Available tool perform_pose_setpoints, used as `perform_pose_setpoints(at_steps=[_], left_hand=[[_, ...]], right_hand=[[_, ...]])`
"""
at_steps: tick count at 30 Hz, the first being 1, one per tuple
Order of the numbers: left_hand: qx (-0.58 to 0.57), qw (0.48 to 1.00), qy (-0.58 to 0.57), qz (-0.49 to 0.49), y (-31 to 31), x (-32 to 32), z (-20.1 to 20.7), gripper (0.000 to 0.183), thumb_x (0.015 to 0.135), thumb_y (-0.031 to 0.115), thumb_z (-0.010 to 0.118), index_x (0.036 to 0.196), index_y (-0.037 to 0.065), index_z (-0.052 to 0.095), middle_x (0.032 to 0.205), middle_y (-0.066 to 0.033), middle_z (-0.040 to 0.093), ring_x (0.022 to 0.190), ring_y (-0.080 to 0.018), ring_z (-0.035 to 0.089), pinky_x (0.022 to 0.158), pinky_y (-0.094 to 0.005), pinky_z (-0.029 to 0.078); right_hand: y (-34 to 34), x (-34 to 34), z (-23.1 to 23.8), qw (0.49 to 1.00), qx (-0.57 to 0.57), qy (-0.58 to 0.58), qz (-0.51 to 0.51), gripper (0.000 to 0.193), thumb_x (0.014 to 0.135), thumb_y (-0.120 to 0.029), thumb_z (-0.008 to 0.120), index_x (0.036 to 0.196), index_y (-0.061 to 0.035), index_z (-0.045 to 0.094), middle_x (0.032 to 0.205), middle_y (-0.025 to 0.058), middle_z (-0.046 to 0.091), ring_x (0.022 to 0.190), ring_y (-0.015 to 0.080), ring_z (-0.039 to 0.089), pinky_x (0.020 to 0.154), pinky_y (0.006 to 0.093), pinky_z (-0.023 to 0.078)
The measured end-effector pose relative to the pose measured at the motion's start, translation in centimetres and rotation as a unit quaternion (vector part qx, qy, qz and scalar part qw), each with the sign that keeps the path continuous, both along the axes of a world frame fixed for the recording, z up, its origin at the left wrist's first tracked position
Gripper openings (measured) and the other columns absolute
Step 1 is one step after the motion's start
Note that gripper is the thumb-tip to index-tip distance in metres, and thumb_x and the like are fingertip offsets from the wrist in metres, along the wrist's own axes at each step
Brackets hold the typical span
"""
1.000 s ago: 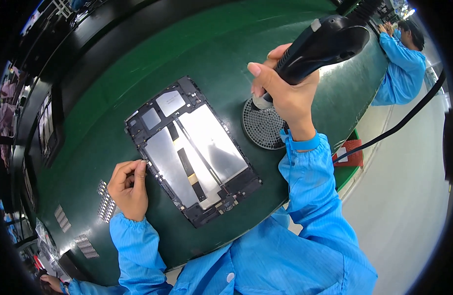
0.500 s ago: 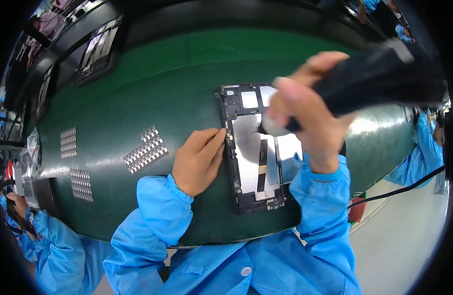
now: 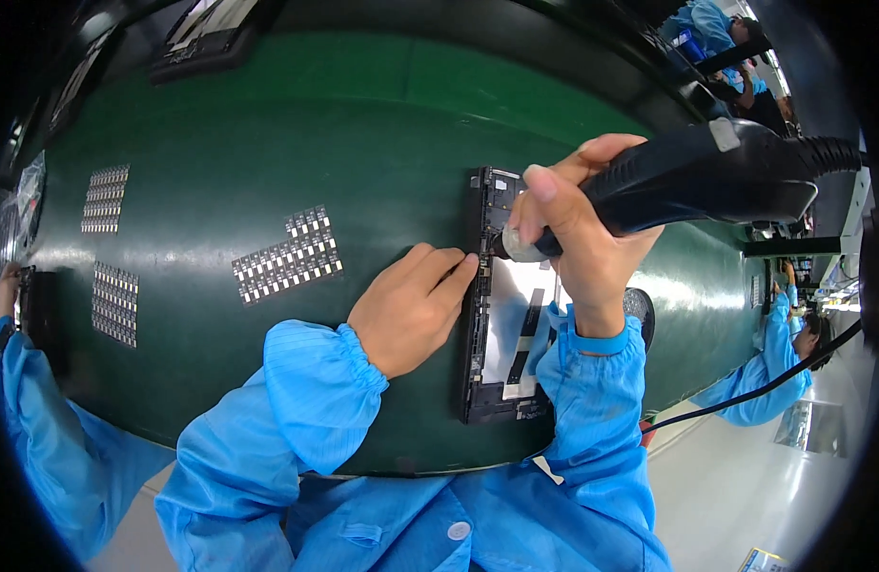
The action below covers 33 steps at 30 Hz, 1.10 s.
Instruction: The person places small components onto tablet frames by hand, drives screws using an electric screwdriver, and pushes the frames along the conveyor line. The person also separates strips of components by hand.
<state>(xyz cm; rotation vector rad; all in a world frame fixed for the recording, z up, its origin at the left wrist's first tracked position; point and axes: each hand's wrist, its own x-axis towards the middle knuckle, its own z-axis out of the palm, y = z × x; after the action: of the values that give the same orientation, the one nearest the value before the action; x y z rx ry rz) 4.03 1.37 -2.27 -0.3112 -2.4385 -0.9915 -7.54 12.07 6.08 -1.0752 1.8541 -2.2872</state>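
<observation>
An opened tablet (image 3: 512, 343) lies on the bench in front of me, with a black frame, silvery inner panels and a dark ribbon strip. My left hand (image 3: 411, 310) has its bent fingers drawn together, the tips pressed against the tablet's left edge. Over the upper part of the tablet, my right hand (image 3: 592, 238) grips a black corded electric screwdriver (image 3: 697, 181) near its grey nose. The tool slants, its nose low at the tablet's upper left edge, close to my left fingertips. The tip's exact contact is hidden, and my right hand and sleeve cover much of the tablet's right side.
Panels of small circuit boards (image 3: 289, 257) lie on the green bench (image 3: 392, 143) to the left, with more boards (image 3: 115, 303) farther out. A dark device (image 3: 206, 38) stands at the back left. A black cable (image 3: 754, 391) crosses at right. Co-workers in blue sit at both sides.
My view has shifted, so the tablet appears farther right. The right hand and screwdriver have moved to the tablet's left edge, close to the left fingertips, which stay on that edge.
</observation>
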Motion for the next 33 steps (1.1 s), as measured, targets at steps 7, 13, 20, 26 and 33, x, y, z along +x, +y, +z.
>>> perform_pose_setpoints(at_steps=[7, 13, 20, 26, 33], left_hand=[[0.026, 0.999, 0.022, 0.008, 0.2, -0.1, -0.3, 0.037, 0.068, -0.005, 0.066, 0.104, -0.007, 0.059, 0.099, -0.0165, 0.057, 0.077, -0.03, 0.055, 0.068, -0.0355, 0.049], [0.008, 1.0, -0.004, 0.006, 0.1, 0.4, -0.5, 0.037, 0.068, 0.001, 0.064, 0.104, -0.008, 0.06, 0.1, -0.0151, 0.057, 0.086, -0.0277, 0.055, 0.078, -0.034, 0.049], [0.035, 0.999, 0.032, 0.025, 0.1, 0.5, -0.9, 0.033, 0.064, -0.005, 0.066, 0.097, -0.006, 0.062, 0.093, -0.0159, 0.058, 0.076, -0.029, 0.057, 0.067, -0.0355, 0.05], [0.033, 0.999, 0.037, 0.016, 0.0, 0.2, -0.4, 0.035, 0.062, -0.005, 0.066, 0.096, -0.006, 0.062, 0.093, -0.0162, 0.059, 0.077, -0.0293, 0.057, 0.068, -0.036, 0.05], [0.024, 0.999, 0.036, 0.017, 0.0, 0.3, -0.7, 0.033, 0.063, -0.001, 0.067, 0.095, -0.005, 0.063, 0.093, -0.0157, 0.06, 0.082, -0.0298, 0.059, 0.069, -0.0371, 0.05]], right_hand=[[-0.2, 0.0, -0.1, 1.0, -0.013, 0.009, 0.02, 0.033, 0.074, 0.008, 0.069, 0.098, 0.0014, 0.048, 0.06, 0.0094, 0.059, 0.048, 0.0134, 0.057, 0.046, 0.0248, 0.047], [-0.2, 0.3, -0.3, 1.0, -0.006, 0.014, 0.019, 0.033, 0.074, 0.009, 0.069, 0.098, 0.0005, 0.047, 0.061, 0.0095, 0.059, 0.048, 0.0133, 0.056, 0.046, 0.0245, 0.046], [-0.3, 0.9, -0.6, 0.999, 0.007, 0.017, 0.032, 0.034, 0.073, 0.009, 0.069, 0.096, -0.0015, 0.046, 0.061, 0.0092, 0.058, 0.049, 0.0134, 0.057, 0.046, 0.0249, 0.048], [0.0, 0.6, -0.5, 0.998, -0.005, 0.035, 0.05, 0.036, 0.074, 0.009, 0.069, 0.097, -0.004, 0.045, 0.064, 0.009, 0.058, 0.05, 0.0141, 0.058, 0.047, 0.0256, 0.049], [0.1, 0.6, -0.9, 0.998, 0.009, 0.057, 0.03, 0.038, 0.074, 0.005, 0.071, 0.1, -0.0047, 0.046, 0.063, 0.0087, 0.058, 0.051, 0.0149, 0.059, 0.048, 0.0264, 0.05]])
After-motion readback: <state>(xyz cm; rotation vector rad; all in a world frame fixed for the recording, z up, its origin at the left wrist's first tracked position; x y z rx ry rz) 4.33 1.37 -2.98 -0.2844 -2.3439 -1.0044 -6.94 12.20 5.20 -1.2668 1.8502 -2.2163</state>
